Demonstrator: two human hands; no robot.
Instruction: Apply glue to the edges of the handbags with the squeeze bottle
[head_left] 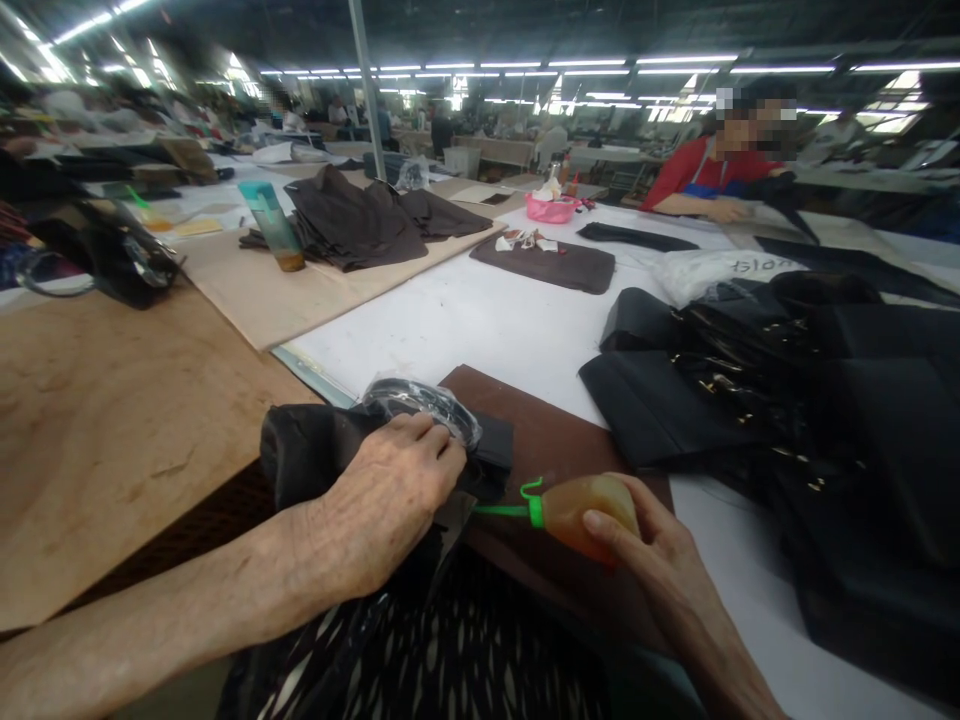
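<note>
My right hand (pixel 637 530) is wrapped round a squeeze bottle (pixel 577 510) of amber liquid with a green cap. Its thin green nozzle points left, with the tip at the edge of a black bag piece (pixel 307 450). Curled over that piece, my left hand (pixel 397 490) grips it near the nozzle tip; the fingertips are partly hidden. Just beyond my left knuckles lies a black handle (pixel 427 400) wrapped in clear plastic. Beneath the work is a brown sheet (pixel 525 430) on the white table top.
Black bags with gold-coloured fittings (pixel 727 400) are heaped at the right. A wooden board (pixel 127 400) is at the left. Farther back are dark folded fabric (pixel 360 220), a teal-topped bottle (pixel 271 225) and a pink basket (pixel 551 208). A person in red (pixel 712 170) works across the table.
</note>
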